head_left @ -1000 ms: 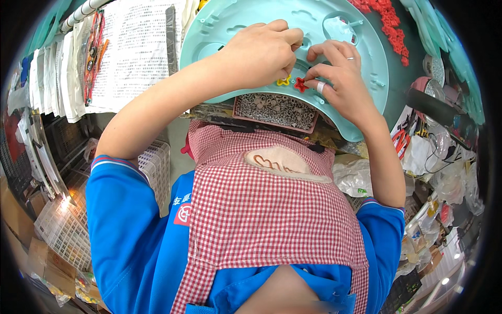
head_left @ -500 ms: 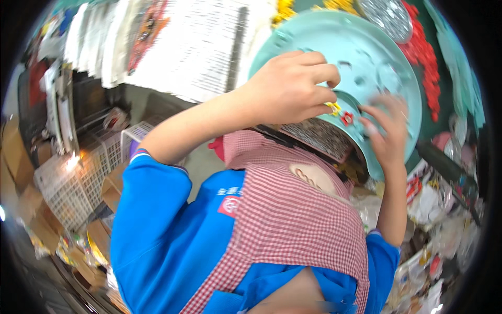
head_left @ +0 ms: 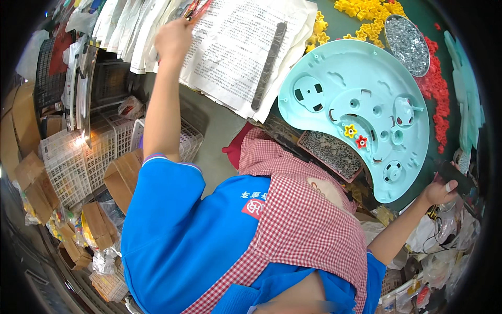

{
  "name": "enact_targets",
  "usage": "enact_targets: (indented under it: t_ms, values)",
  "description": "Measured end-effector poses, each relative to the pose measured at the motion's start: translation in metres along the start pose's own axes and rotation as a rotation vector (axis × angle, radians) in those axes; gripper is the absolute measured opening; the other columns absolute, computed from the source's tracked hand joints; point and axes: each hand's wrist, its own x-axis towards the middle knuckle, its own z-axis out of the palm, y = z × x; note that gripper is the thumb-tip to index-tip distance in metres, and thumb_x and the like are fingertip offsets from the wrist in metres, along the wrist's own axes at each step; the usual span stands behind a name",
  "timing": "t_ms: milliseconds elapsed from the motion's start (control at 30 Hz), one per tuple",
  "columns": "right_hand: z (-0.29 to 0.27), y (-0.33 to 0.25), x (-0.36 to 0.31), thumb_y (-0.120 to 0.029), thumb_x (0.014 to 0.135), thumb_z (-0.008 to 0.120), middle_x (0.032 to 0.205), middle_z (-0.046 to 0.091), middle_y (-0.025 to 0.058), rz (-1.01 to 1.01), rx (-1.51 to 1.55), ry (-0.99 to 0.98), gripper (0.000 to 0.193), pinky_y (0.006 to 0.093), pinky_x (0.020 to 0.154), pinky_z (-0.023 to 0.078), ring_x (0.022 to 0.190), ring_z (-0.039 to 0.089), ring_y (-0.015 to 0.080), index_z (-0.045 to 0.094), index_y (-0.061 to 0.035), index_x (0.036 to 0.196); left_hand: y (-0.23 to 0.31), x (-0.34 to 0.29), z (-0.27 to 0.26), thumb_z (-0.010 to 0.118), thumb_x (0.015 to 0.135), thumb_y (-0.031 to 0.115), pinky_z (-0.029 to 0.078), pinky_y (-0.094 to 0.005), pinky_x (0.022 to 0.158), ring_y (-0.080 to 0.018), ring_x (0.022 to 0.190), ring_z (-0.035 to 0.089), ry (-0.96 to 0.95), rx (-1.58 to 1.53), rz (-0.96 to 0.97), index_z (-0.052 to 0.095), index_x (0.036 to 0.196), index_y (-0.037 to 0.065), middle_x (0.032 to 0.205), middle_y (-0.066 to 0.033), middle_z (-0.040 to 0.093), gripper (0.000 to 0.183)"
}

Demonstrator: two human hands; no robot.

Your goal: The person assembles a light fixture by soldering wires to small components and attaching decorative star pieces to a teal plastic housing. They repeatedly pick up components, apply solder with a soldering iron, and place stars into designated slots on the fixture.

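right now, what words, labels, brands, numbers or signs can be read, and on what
Paper stack: dense dark lines, too small to read.
Blue shirt: white characters above a red badge; I won't transcribe them.
Apron patch: brown marks, too slanted to read.

green tabletop [head_left: 339, 25], grey floor [head_left: 210, 123] (bright glare [head_left: 80, 140] at left)

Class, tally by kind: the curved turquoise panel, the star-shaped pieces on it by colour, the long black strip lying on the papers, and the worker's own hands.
Turquoise panel: 1
Yellow star: 1
Red star: 1
Black strip: 1
Hands, left hand and right hand: 2
Total: 6
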Motion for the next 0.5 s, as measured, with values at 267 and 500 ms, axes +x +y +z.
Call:
enact_targets:
  t_ms: [267,500]
  values:
    - [-0.012,-0.031,-0.017,-0.040,0.092,0.062,0.094,0.059,0.0234,-0.141,-0.074,0.130,0.061,0.0402,0.071,0.053,0.079,0.059,0.0309,0.049,0.0145,0.116,-0.027,0.018,-0.140,0.073,0.085,0.013,0.050,-0.0245,0.068,-0.0116,0.069,0.065,0.603,-0.931,-0.087,0.076,0.090,0.001,0.082,-0.0078,0.074,0.013]
    - [-0.018,-0.078,-0.033,-0.047,0.085,0.065,0.096,0.057,0.0195,0.067,0.155,0.122,0.064,0.0415,0.078,0.046,0.084,0.054,0.0307,0.051,0.0081,0.114,-0.042,0.045,-0.201,0.063,0.093,0.009,0.052,-0.0255,0.067,-0.0153,0.077,0.066,0.298,-1.380,0.198,0.067,0.097,-0.013,0.090,-0.0152,0.071,0.023]
